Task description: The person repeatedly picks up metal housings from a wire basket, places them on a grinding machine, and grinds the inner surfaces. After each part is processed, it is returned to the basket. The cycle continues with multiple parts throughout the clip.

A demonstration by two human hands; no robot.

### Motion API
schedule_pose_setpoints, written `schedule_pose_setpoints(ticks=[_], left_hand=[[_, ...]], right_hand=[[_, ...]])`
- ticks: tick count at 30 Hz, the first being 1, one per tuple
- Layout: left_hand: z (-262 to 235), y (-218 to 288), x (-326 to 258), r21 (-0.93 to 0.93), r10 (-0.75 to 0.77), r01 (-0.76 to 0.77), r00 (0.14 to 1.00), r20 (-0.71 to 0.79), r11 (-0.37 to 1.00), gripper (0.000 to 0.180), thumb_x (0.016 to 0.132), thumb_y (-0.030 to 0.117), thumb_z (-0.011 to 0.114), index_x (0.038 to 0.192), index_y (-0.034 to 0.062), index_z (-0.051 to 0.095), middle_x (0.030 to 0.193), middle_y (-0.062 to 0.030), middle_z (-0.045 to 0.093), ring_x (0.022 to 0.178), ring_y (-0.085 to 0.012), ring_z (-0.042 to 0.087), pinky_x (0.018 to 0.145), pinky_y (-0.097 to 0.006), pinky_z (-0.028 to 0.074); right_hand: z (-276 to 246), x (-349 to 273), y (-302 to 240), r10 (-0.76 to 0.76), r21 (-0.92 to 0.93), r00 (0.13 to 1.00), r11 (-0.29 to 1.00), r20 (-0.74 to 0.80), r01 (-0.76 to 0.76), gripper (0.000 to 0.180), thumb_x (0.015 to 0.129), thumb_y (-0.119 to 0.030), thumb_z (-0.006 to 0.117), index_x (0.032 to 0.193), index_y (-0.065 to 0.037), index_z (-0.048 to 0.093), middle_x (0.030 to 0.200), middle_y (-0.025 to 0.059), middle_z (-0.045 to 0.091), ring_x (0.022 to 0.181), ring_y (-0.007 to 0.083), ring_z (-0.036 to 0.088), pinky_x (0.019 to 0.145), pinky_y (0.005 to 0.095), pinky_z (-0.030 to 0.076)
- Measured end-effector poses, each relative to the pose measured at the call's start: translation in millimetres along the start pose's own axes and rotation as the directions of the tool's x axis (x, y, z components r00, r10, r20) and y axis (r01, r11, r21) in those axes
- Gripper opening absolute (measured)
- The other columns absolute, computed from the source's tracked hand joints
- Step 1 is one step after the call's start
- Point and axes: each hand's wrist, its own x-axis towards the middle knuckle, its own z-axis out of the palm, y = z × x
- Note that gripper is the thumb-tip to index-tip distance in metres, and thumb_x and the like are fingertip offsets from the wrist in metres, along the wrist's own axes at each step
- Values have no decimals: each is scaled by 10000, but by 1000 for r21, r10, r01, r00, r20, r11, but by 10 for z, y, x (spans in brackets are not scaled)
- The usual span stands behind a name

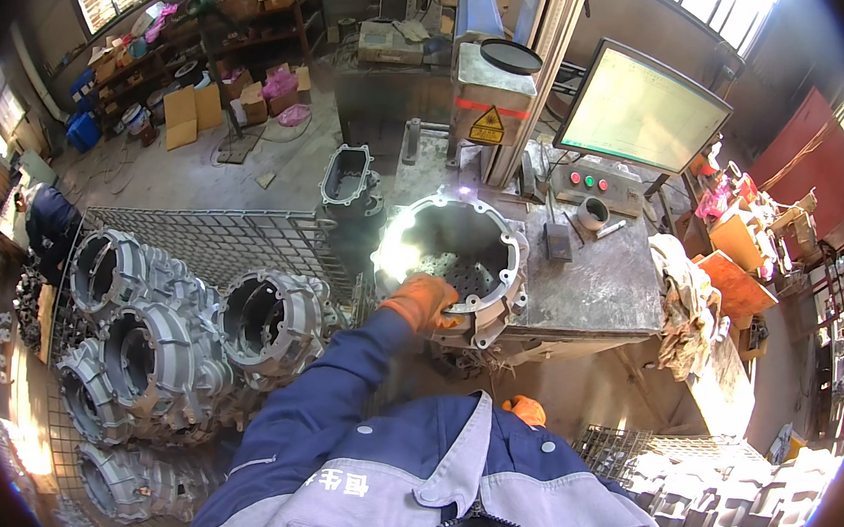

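A large round metal housing (515, 289) with a bolt-holed rim sits at the near left end of the workbench, its wide mouth facing up. My left hand (423, 302), in an orange glove, is closed over the near-left part of that rim. Bright glare washes out the rim's left side. Of my right hand (526, 409), only a bit of orange glove shows beyond my jacket, below the bench's front edge; its fingers are hidden. Behind the housing stands a laser marking head (494, 94) with a red band and a yellow warning triangle.
Several grey castings (148, 355) are stacked in a wire cage (214, 235) at left. The metal bench (595, 289) carries a button box (597, 189), a small metal ring (592, 213) and a monitor (646, 108). Rags (684, 307) hang at its right end. More castings (722, 501) lie at lower right.
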Motion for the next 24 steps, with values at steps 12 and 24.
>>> schedule_pose_setpoints(ticks=[12,24], left_hand=[[-107,80,-19,-17,-57,58,996,70,998,477,806,534,639,1003,106,711,945,-172,709,927,-374,677,788,-463,523],[-105,79,-31,-11,-39,39,999,21,999,468,809,521,655,973,86,706,913,-180,698,905,-396,667,777,-472,514]], right_hand=[[-186,623,-529,-544,877,726,39,422,-480,704,911,-604,611,1422,-139,475,1331,141,592,1203,321,570,1005,472,476],[-158,740,-910,-470,903,788,42,396,-428,365,986,-419,567,1250,-168,547,1192,128,652,1020,348,662,860,477,540]])
